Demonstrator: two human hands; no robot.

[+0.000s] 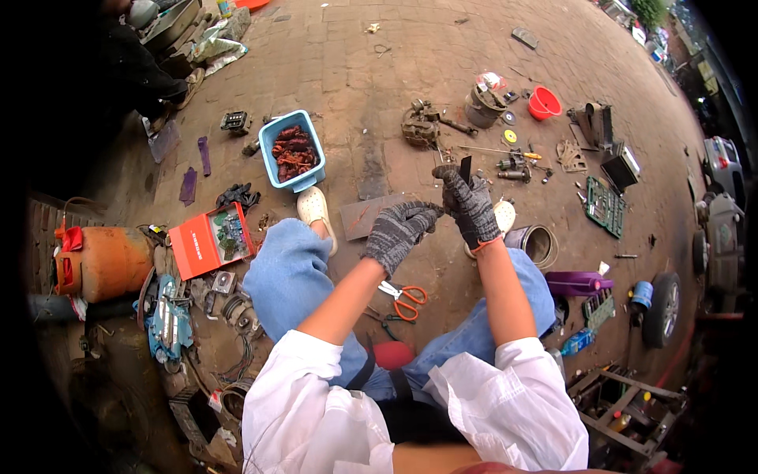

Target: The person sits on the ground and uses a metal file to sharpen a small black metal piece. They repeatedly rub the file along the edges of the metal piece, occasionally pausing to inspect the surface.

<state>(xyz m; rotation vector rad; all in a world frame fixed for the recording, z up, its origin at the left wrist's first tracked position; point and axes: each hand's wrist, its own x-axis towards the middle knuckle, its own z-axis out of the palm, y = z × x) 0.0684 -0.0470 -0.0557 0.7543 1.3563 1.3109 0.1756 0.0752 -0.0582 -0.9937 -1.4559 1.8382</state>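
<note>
Both my hands wear grey knitted work gloves and meet in front of me, above the brick ground. My left hand (401,235) is closed, its fingertips pinched together beside the right glove; what they grip is too small to make out. My right hand (471,209) is upright and wrapped round a dark flat strip (466,168), whose end sticks up above the fingers. Below the hands, a flat grey plate (359,219) lies on the ground. Scissors with orange handles (410,302) lie between my legs, next to dark green-handled pliers (388,325).
Ahead to the left stands a light blue basin (322,158) of dark red coiled scrap; a red box (197,246) of small parts sits nearer. An orange gas cylinder (103,265) is far left. At right are a metal can (530,243), green tool case (605,207) and wheel (663,310).
</note>
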